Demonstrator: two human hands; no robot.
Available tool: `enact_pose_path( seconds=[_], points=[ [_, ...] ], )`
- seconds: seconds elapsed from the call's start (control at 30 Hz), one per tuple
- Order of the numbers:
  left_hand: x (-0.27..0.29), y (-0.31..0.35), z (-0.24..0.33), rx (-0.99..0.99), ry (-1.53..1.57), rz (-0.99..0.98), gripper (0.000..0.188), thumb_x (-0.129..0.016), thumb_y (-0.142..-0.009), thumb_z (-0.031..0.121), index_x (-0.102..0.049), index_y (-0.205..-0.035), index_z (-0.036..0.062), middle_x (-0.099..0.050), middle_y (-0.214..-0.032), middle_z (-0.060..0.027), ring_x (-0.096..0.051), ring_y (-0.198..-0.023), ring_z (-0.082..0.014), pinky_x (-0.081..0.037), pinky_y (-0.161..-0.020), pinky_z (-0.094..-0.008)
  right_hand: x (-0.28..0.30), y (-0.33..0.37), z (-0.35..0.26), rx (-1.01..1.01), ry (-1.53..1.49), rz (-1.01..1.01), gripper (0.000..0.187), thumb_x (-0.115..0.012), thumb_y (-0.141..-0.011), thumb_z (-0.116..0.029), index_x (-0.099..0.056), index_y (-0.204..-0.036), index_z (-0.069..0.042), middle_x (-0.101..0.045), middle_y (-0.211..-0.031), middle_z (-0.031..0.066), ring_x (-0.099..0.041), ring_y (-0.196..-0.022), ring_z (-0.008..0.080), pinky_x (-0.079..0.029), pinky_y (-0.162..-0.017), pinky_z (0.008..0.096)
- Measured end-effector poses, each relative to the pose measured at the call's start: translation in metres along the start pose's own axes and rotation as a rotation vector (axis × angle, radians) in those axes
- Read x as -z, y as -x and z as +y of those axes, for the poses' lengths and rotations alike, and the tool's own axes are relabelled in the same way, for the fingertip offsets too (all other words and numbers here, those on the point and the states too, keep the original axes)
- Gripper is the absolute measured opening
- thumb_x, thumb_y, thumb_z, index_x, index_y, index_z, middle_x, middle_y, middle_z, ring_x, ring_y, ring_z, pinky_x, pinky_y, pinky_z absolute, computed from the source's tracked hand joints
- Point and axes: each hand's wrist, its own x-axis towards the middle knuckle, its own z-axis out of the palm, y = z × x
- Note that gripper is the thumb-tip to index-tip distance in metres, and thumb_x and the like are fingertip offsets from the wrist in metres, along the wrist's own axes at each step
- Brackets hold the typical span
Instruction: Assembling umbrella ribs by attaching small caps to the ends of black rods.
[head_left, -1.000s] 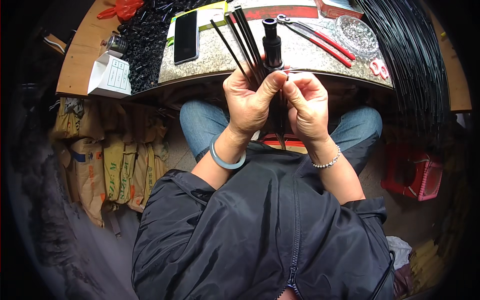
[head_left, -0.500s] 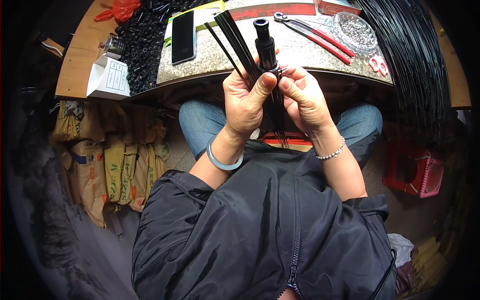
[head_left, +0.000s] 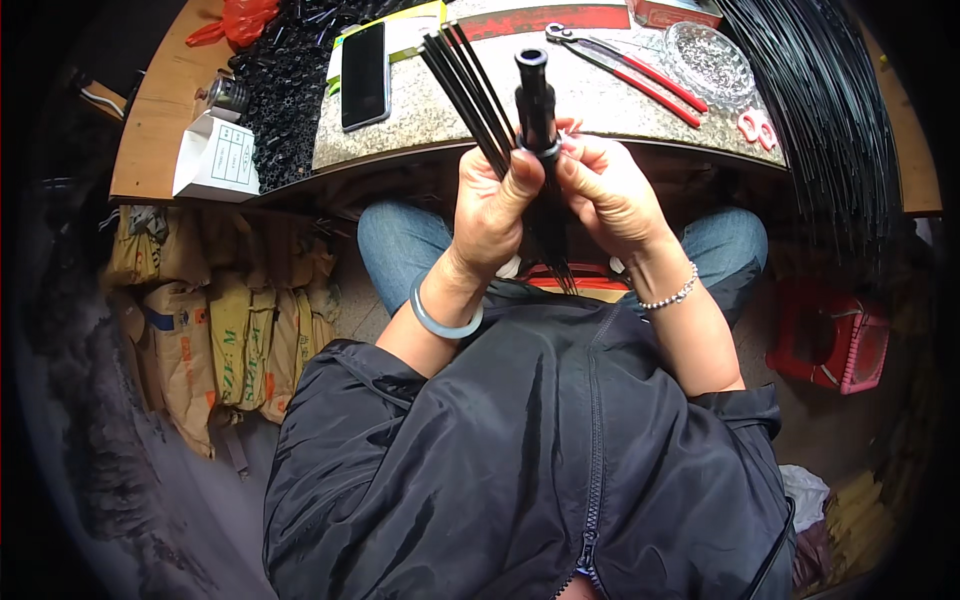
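Observation:
Both hands come together just over the near edge of the table, around a black umbrella runner (head_left: 536, 105), a hollow sleeve standing upright with a collar. My left hand (head_left: 492, 205) is closed on it, thumb against the collar, and also keeps a bundle of thin black ribs (head_left: 468, 90) that fan up to the left. The ribs' lower ends hang between my wrists. My right hand (head_left: 615, 195) pinches at the collar's right side, thumb and fingers together. A small pale, shiny bit shows by its fingertips, too small to name.
Red-handled pliers (head_left: 640, 80), a glass bowl (head_left: 710, 65) of small metal pieces and pink-handled scissors (head_left: 757, 130) lie on the right. To the left are a phone (head_left: 366, 75), black small parts (head_left: 285, 110) and a white box (head_left: 217, 155). Long black rods (head_left: 830, 120) overhang the table's right side.
The runner has tipped toward me and shifted slightly right and down. The ribs in my left hand have spread a little. Both hands keep their hold.

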Motion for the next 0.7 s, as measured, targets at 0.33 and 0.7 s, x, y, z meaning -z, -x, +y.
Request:
enact_pose_path(
  seconds=[0.33,0.7],
  points=[
    [0.004,-0.023,0.03,0.12,0.169,-0.09,0.055,-0.066,-0.07,0.003,-0.043,-0.117,-0.0138,-0.056,-0.068,-0.0058,-0.059,-0.063,-0.0134,-0.049,-0.061,-0.0232,-0.011,0.009,0.048,0.421,0.966,0.137,0.024,-0.073,-0.074,-0.015,-0.058,-0.085,0.0,-0.065,-0.077,0.0095,-0.06,-0.064,0.016,-0.048,-0.061,0.0293],
    [-0.023,-0.013,0.035,-0.012,-0.509,0.279,0.004,-0.056,-0.081,-0.005,-0.06,-0.082,-0.0044,-0.063,-0.076,-0.0047,-0.05,-0.054,-0.0019,-0.038,-0.044,-0.0195,-0.063,0.004,-0.04,0.985,1.575,0.268,0.087,-0.064,-0.057,-0.069,-0.055,-0.112,-0.002,-0.049,-0.116,0.0152,-0.046,-0.103,0.0267,-0.036,-0.087,0.0362]
  ],
)
